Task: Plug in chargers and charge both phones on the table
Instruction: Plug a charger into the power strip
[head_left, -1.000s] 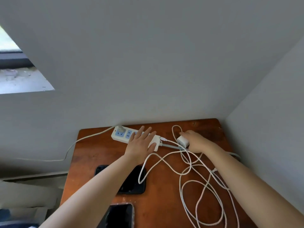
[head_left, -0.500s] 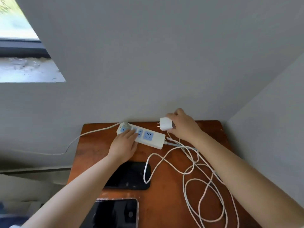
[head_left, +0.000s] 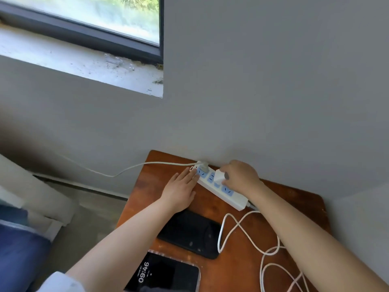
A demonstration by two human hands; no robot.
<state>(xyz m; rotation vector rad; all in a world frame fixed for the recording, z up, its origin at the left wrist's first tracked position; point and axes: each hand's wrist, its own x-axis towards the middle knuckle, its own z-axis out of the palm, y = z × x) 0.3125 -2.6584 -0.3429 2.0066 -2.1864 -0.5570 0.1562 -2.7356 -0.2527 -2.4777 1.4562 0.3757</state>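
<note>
A white power strip with blue sockets lies along the back of the wooden table. My right hand grips a white charger block and holds it on a middle socket of the strip. My left hand lies flat on the strip's left end, fingers together. A dark phone lies below the strip. A second phone with a lit clock screen sits at the near edge. White charging cables loop on the table's right side.
A grey plug sits in the strip's far left socket, its cord running off the table to the left. The grey wall stands right behind the table, a window sill up left. Blue fabric lies lower left.
My right hand carried the charger block from above the strip's right end down onto a middle socket. My left hand stayed pressed on the strip's left end. The view swung left.
</note>
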